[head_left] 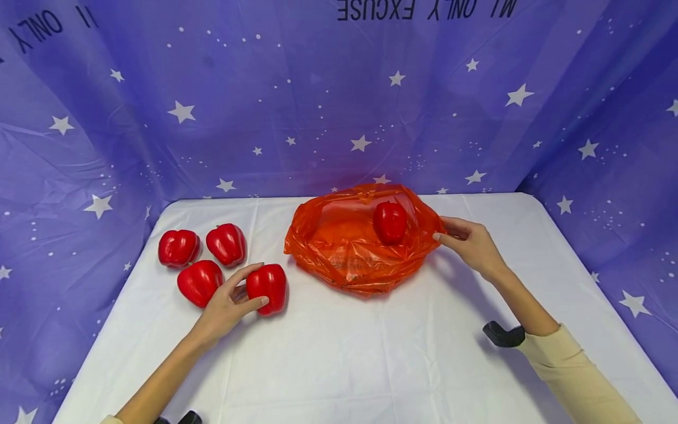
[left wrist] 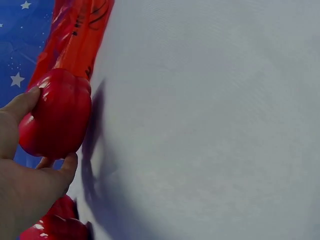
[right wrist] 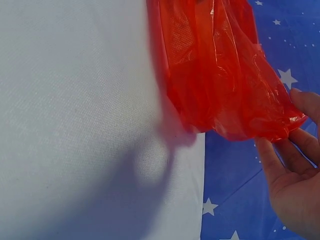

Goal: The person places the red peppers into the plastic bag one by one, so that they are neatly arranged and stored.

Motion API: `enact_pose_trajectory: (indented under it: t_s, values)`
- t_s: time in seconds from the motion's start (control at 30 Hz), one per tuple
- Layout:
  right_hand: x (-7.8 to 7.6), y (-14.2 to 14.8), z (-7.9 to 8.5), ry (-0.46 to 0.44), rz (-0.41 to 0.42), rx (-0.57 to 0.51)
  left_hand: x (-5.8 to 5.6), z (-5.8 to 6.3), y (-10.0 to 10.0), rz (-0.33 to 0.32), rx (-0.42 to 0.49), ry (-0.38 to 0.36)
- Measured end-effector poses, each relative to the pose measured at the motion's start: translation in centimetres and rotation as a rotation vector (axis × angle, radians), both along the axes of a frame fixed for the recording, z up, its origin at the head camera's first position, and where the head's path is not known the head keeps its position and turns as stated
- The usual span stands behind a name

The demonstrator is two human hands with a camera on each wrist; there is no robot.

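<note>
My left hand (head_left: 222, 306) holds a red bell pepper (head_left: 269, 288) between thumb and fingers, left of the bag. The same pepper (left wrist: 57, 115) fills the grip in the left wrist view. An orange-red plastic bag (head_left: 349, 274) lies with its mouth spread open on the table, and one red bell pepper (head_left: 390, 222) is inside at its right. My right hand (head_left: 474, 247) pinches the bag's right rim. In the right wrist view, thumb and fingers of that hand (right wrist: 295, 175) meet at the edge of the bag (right wrist: 215, 75).
Three more red bell peppers, one at the left (head_left: 179, 248), one behind (head_left: 226, 244) and one nearer (head_left: 200, 282), sit grouped on the white-covered table (head_left: 339, 359). A purple star-patterned curtain (head_left: 318, 106) stands behind and at both sides. Black straps or mounts (head_left: 503, 334) are at the wrists.
</note>
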State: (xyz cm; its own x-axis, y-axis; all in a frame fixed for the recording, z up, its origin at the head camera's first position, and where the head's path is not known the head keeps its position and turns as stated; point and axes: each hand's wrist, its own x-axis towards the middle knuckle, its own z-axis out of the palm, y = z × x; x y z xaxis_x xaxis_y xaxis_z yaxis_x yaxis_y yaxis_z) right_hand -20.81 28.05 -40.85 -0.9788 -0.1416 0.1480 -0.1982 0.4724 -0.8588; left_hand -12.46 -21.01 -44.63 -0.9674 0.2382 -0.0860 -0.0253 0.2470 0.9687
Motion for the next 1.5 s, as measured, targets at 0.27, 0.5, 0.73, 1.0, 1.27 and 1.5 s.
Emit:
enact_pose_trajectory:
  t_s: [0.27,0.5,0.73,1.0,1.27,1.5]
  values:
    - [1.0,-1.2,2.1,-0.025,-0.001,-0.023,0.0,3.9,1.7,-0.008,0.034,0.033]
    - [1.5,-2.0,2.9,-0.036,-0.009,-0.015,-0.4,6.7,3.4,-0.033,0.061,0.074]
    - [1.3,-1.8,2.6,-0.029,-0.01,-0.007,-1.6,8.5,5.1,-0.08,0.082,0.08]
    - [1.2,-2.1,2.8,-0.02,-0.01,-0.001,-3.7,9.0,7.2,-0.117,0.129,0.085]
    - [1.3,-2.1,3.0,-0.027,-0.014,-0.006,-6.4,8.1,10.0,-0.158,0.124,0.101]
    - [1.2,-2.0,2.9,-0.024,-0.012,-0.013,-9.6,5.8,12.5,-0.147,0.109,0.106]
